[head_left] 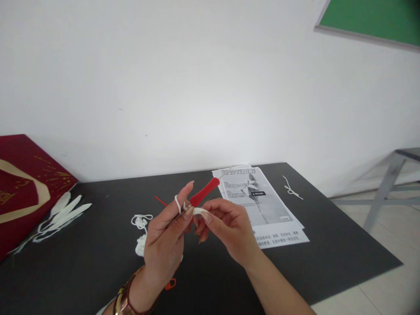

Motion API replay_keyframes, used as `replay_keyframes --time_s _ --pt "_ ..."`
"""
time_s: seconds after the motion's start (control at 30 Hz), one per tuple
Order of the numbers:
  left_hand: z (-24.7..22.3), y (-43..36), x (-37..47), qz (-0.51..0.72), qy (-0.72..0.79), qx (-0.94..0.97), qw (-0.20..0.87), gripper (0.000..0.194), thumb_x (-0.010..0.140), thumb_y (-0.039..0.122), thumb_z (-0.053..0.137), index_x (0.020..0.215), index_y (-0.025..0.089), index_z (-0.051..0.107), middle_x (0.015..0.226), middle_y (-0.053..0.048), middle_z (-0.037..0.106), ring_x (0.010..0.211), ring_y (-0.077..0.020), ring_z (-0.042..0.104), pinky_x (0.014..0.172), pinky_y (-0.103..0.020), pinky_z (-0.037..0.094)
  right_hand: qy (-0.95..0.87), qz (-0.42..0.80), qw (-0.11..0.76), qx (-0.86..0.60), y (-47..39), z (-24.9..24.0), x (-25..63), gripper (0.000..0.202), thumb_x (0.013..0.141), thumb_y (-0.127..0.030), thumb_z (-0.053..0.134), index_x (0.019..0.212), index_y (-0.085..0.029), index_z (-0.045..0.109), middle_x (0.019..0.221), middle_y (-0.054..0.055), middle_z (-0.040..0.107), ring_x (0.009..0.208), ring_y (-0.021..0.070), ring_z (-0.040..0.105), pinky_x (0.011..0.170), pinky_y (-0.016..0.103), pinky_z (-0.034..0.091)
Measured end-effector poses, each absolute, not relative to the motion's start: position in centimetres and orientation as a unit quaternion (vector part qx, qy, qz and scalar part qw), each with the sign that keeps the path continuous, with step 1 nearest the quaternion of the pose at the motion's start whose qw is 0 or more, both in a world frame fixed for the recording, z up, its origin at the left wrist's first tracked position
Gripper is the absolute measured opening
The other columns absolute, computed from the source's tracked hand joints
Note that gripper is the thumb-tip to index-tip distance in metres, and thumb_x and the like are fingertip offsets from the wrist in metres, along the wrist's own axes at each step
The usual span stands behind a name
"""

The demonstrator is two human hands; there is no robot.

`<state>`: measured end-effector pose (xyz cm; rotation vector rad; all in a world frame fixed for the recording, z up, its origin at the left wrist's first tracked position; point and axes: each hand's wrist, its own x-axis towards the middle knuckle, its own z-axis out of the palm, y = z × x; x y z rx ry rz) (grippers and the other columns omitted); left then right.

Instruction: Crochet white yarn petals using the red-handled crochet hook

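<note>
My left hand (167,238) is closed, its thumb and fingers pinching one end of a small white crocheted piece (199,211). White yarn loops round its raised index finger. A crochet hook with a red handle (205,191) slants up to the right above the piece, its thin shaft lying against my left hand. The fingertips of my right hand (229,225) pinch the other end of the white piece. Behind my left hand lies a bundle of white yarn (141,245), partly hidden.
Printed sheets (278,238) lie right of centre on the dark table (328,253), with a yarn scrap (290,190) beyond. An orange stitch marker (170,284) is near my left wrist. White crocheted petals (67,212) lie beside a dark red bag (29,175) at left.
</note>
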<state>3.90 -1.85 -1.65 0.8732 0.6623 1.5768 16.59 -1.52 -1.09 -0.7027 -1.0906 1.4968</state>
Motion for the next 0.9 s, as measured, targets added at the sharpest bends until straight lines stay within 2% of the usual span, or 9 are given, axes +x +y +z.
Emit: replay_keyframes --time_s 0.23,0.43,0.57,0.9 --pt "-1.67 -1.98 3.91 0.664 0.298 0.362 0.583 0.036 0.081 0.018 0.068 0.116 0.024 0.07 0.064 0.003 0.05 0.054 -0.0074 0.046 0.046 -0.019 0.039 -0.463 0.63 0.549 -0.295 -1.49 -1.02 16.6 0.019 0.079 -0.033 0.073 0.08 -0.015 0.068 0.064 0.001 0.068 0.053 0.0108 0.062 0.05 0.022 0.056" --pt "-1.52 -1.99 3.92 0.65 0.289 0.354 0.607 0.036 0.08 0.018 0.068 0.115 0.027 0.071 0.062 0.003 0.051 0.054 -0.0085 0.05 0.047 -0.02 0.043 -0.459 0.634 0.546 -0.299 -1.45 -1.11 16.57 0.019 0.077 -0.033 0.074 0.076 -0.016 0.066 0.064 0.001 0.068 0.053 0.0107 0.062 0.049 0.022 0.055" --pt "-1.61 -2.06 3.89 0.641 0.273 0.357 0.622 0.036 0.083 0.018 0.064 0.117 0.026 0.069 0.061 0.001 0.057 0.055 -0.01 0.053 0.049 -0.021 0.046 -0.466 0.629 0.545 -0.301 -1.5 -1.18 16.61 0.021 0.078 -0.034 0.073 0.075 -0.016 0.064 0.064 0.0 0.067 0.054 0.0108 0.061 0.05 0.022 0.055" --pt "-1.89 -2.22 4.07 0.634 0.237 0.369 0.637 0.033 0.085 0.02 0.061 0.116 0.024 0.07 0.058 -0.002 0.061 0.055 -0.0132 0.056 0.049 -0.024 0.045 -0.478 0.631 0.539 -0.288 -1.63 -1.15 16.73 0.024 0.08 -0.034 0.071 0.073 -0.017 0.056 0.063 -0.002 0.065 0.051 0.0092 0.059 0.051 0.023 0.052"
